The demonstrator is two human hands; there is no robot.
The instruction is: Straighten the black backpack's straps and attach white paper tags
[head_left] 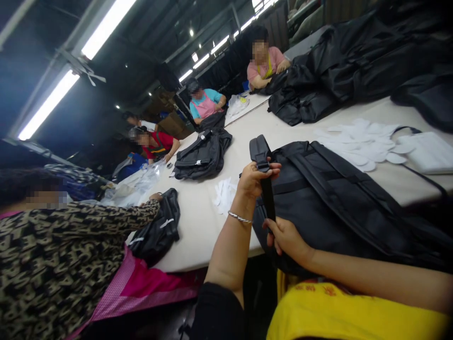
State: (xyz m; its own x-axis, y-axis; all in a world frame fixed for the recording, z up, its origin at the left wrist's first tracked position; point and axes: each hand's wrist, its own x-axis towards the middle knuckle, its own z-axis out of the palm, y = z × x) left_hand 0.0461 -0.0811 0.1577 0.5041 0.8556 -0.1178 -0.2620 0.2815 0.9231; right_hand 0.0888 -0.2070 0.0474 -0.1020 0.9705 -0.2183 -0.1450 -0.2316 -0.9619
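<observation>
Left hand (253,182) closed around black backpack strap (268,200), strap end sticking up past the fingers. Right hand (286,238) curled just below, at strap's lower part, can't tell if gripping. Black backpack (329,203) lies on white table (208,236), right beside both hands. White cut pieces (361,144) beyond it.

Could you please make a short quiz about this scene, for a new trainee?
1. Which hand wears the silver bracelet?
2. True or false: the left hand grips a black strap.
3. What lies on the table beside the black backpack?
A) white cut pieces
B) a pair of scissors
C) a sewing machine

Key: 1. left hand; 2. true; 3. A
</observation>
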